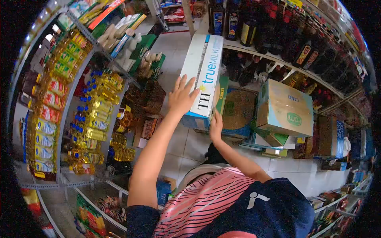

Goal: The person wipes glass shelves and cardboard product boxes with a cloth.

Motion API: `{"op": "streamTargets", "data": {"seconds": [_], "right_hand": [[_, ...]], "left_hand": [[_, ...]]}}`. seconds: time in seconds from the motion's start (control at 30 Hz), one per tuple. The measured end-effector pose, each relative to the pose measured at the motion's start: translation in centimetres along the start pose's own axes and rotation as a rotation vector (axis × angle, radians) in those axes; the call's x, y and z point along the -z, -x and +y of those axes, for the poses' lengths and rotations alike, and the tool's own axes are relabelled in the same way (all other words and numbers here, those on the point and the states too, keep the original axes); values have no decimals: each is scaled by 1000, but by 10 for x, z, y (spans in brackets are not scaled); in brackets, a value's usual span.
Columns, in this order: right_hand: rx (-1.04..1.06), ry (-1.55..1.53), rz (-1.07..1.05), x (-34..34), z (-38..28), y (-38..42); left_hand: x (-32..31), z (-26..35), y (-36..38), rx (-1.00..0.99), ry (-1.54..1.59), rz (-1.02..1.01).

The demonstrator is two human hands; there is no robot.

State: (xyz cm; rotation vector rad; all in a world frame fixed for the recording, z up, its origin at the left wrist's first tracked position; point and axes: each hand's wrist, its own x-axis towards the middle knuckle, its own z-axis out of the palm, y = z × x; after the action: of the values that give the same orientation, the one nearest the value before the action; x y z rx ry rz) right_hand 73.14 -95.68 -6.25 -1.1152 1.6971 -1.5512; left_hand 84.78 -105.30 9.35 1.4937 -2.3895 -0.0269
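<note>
A long white and blue carton (194,59), printed "TH true MILK", lies in front of me over the aisle, beside other boxes. My left hand (183,97) rests on its top face, the fingers spread and the palm down. At the carton's near right edge, my right hand (216,126) grips its side; part of those fingers is hidden against the box. Just right of the carton stands a brown box (238,109) with a green and yellow flap (223,93). What bears the carton's underside is hidden.
A brown "Fami Canxi" carton (283,107) sits on flat boxes at the right. Dark bottles (248,31) line the shelf (278,58) behind. Shelves of yellow oil bottles (99,107) stand at the left. White floor tiles (287,166) show below the boxes.
</note>
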Motion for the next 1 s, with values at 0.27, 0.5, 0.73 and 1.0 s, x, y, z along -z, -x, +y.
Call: {"op": "streamTargets", "data": {"seconds": [0.27,0.5,0.73,1.0], "right_hand": [[60,-269,62,0,-47,-27],[181,-124,89,-10,-37,-94],[-295,-154,-20,-13,23,-70],[242,-267,-32,2,-83,-191]], "left_hand": [[13,7,0,5,19,-31],[17,11,-6,-46,55,-32],[21,16,-8,30,99,-138],[29,23,-14,116,88,-165]]}}
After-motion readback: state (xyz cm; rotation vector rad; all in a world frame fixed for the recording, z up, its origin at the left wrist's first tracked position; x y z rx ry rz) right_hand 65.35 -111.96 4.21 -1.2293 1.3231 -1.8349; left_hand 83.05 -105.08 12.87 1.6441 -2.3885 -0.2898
